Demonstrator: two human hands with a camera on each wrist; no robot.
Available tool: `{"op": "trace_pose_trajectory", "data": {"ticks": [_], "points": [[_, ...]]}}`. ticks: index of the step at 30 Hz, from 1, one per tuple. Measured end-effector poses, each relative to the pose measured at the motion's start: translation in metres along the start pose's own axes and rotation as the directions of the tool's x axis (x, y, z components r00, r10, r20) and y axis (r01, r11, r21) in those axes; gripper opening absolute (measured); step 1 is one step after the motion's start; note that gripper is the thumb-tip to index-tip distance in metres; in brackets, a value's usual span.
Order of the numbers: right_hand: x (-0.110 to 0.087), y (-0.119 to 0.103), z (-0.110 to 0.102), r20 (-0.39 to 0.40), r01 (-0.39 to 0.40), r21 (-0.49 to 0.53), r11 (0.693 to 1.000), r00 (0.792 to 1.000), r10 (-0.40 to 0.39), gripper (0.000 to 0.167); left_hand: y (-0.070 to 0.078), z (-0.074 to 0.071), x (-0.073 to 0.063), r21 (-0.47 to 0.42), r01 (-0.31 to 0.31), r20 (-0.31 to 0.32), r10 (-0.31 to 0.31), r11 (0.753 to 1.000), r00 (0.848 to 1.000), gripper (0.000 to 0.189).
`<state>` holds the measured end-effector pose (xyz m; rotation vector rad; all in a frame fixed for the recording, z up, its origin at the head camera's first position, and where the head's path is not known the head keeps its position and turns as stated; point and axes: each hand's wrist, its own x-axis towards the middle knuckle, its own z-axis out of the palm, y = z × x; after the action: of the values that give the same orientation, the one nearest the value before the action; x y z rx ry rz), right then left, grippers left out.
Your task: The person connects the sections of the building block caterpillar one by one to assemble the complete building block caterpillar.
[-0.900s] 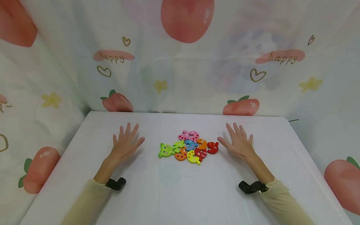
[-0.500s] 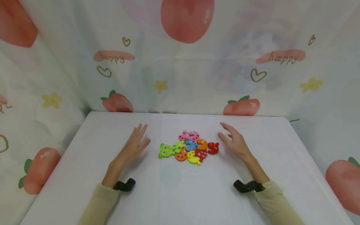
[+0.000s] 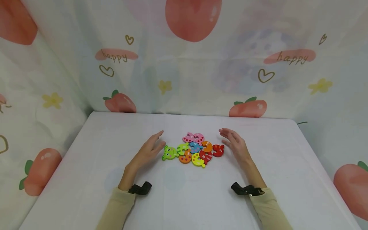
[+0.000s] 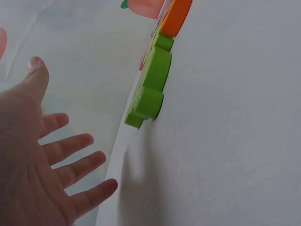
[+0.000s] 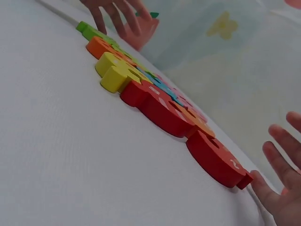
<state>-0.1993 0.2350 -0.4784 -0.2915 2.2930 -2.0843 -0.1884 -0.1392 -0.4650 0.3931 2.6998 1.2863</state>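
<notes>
A cluster of flat, brightly coloured puzzle pieces lies on the white table [image 3: 184, 198]. At its left end is a green animal-face piece [image 3: 170, 153]; at its right end, a red piece [image 3: 218, 150] marked 2. Between them are orange [image 3: 185, 157], blue [image 3: 195, 148], yellow [image 3: 198, 160] and pink [image 3: 193, 138] pieces, several with numbers. My left hand [image 3: 146, 151] hovers just left of the green face, fingers extended and spread in the left wrist view. My right hand [image 3: 237, 147] is right of the red piece, fingers loosely bent. Neither hand holds anything.
A patterned cloth [image 3: 198, 76] with fruit, hearts and "happy" lettering hangs behind the table and at its sides. Each wrist wears a black camera mount, the left one [image 3: 141, 188] and the right one [image 3: 245, 189] both pointing inward.
Both hands have moved inward from the sides toward the puzzle pieces, the left one farther. Their widely spread fingers have drawn closer together. The pieces lie as before.
</notes>
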Motion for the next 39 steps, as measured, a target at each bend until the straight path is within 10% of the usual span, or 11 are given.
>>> {"op": "trace_pose_trajectory", "data": {"ticks": [11, 27, 39], "points": [[-0.009, 0.012, -0.003, 0.069, -0.064, -0.293, 0.954, 0.994, 0.088, 0.04, 0.017, 0.018, -0.008, 0.147, -0.023, 0.132, 0.003, 0.989, 0.991, 0.06], [-0.007, 0.015, -0.002, 0.143, 0.068, -0.283, 0.957, 0.989, -0.028, 0.035, 0.019, 0.022, -0.011, 0.24, -0.136, 0.123, 0.109, 0.961, 0.986, 0.046], [-0.01, 0.018, 0.001, 0.192, 0.116, -0.37, 0.922, 0.98, -0.046, 0.047, 0.024, 0.02, -0.015, 0.343, -0.116, 0.124, 0.077, 0.932, 0.989, 0.045]]}}
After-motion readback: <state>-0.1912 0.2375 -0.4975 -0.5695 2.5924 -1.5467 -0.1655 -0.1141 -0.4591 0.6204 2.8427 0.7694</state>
